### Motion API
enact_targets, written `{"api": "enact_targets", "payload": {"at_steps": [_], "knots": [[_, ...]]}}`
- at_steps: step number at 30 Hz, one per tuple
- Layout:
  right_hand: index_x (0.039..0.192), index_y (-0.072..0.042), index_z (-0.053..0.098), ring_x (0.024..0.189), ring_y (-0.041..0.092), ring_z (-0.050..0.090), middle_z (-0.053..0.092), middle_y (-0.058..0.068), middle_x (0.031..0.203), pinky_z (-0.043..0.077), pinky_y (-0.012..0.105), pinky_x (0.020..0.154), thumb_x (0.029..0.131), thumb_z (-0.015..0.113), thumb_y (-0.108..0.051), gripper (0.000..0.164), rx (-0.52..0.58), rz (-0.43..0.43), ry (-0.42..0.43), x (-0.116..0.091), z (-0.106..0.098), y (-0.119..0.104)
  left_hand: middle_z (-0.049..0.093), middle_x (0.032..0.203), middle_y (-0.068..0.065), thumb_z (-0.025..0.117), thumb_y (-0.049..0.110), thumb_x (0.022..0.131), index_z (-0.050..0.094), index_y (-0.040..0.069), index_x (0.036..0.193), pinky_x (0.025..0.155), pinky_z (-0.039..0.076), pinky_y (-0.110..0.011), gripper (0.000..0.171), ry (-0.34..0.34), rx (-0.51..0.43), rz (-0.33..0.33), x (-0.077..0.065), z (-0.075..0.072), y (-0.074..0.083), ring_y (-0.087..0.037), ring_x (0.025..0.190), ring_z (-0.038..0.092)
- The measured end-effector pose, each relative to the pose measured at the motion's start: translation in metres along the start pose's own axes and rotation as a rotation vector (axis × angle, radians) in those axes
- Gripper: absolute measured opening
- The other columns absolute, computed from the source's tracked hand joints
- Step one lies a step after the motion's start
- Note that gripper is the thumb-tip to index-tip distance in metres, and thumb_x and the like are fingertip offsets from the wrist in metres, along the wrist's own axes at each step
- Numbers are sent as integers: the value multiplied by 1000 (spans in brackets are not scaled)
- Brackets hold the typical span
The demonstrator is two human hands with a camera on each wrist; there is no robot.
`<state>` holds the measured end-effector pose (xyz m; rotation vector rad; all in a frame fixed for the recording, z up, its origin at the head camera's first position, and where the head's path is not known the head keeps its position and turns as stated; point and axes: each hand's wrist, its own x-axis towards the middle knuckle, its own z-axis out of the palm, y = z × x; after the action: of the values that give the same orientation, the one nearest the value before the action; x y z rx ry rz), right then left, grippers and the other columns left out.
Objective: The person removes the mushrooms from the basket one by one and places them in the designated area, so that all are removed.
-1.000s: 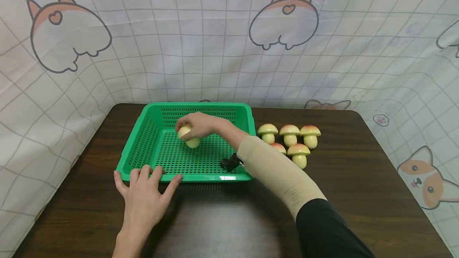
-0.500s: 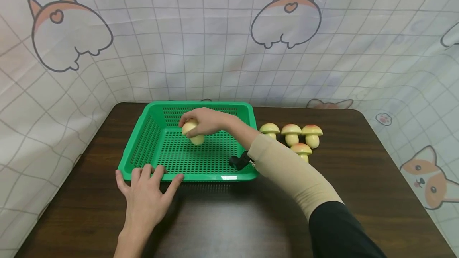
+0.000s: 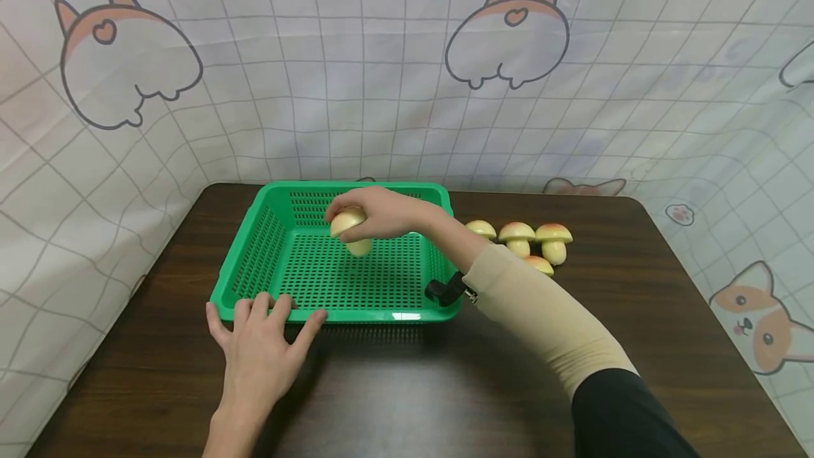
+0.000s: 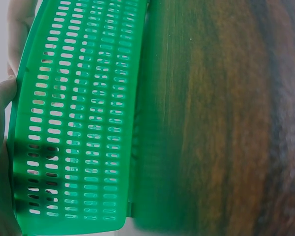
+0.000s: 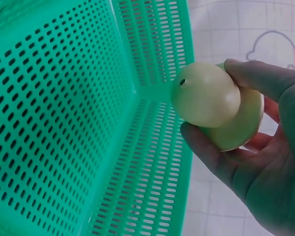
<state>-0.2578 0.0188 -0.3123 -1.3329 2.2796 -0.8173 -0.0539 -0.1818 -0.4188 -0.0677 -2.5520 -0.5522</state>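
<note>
A pale yellow toy mushroom (image 3: 359, 247) is in my right hand (image 3: 388, 212), pinched by its cap between thumb and fingers. It hangs over the inside of the green plastic basket (image 3: 410, 316). In the right wrist view, the rounded stem (image 5: 206, 96) points away from the palm, with a small dark hole in its end. My left hand (image 3: 261, 352) holds the basket's near rim at the left corner, fingers hooked over it. In the left wrist view, dark finger shapes show through the slots of the basket wall (image 4: 78, 118).
Several more toy mushrooms with reddish-yellow caps (image 3: 553, 234) stand on the dark wooden table (image 3: 636, 316), right of the basket; my right forearm partly covers some. A white patterned cloth (image 3: 381, 90) hangs behind the table. A black strap (image 3: 445, 290) is on my right wrist.
My right hand has risen and shifted right with the mushroom in its grip. The forearm has moved right too, covering more of the other mushrooms. The left hand stays on the rim.
</note>
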Motion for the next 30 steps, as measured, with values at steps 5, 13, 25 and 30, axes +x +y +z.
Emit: {"api": "enact_targets", "payload": {"at_steps": [5, 13, 25, 30], "knots": [[129, -17, 66, 104, 14, 60, 61, -3, 128, 53, 31, 84, 98, 71, -20, 32, 19, -9, 26, -11, -4, 1, 60, 95, -16, 67, 57, 93, 68, 5, 98, 106, -3, -81, 52, 0, 3, 0, 0, 0, 0, -46, 101, 49], [129, -18, 67, 105, 13, 61, 61, -5, 128, 53, 33, 85, 98, 71, -21, 32, 28, -16, 55, -31, -11, 2, 60, 96, -16, 67, 57, 94, 69, 3, 100, 107, -4, -80, 54, -5, 7, -1, 0, 0, 1, -46, 101, 49], [128, -20, 67, 104, 11, 62, 63, -8, 128, 54, 34, 84, 99, 70, -24, 30, 26, -55, 136, -59, -16, 9, 60, 96, -16, 67, 58, 93, 69, 3, 100, 106, -3, -81, 55, 5, 7, 1, -1, 1, 1, -47, 101, 49], [129, -19, 67, 105, 11, 61, 64, -8, 127, 54, 35, 85, 98, 72, -25, 31, 23, -54, 165, -71, -17, 10, 60, 96, -16, 67, 58, 93, 69, 3, 99, 106, -2, -81, 55, 10, 5, 1, -1, 1, 1, -47, 100, 48]]}}
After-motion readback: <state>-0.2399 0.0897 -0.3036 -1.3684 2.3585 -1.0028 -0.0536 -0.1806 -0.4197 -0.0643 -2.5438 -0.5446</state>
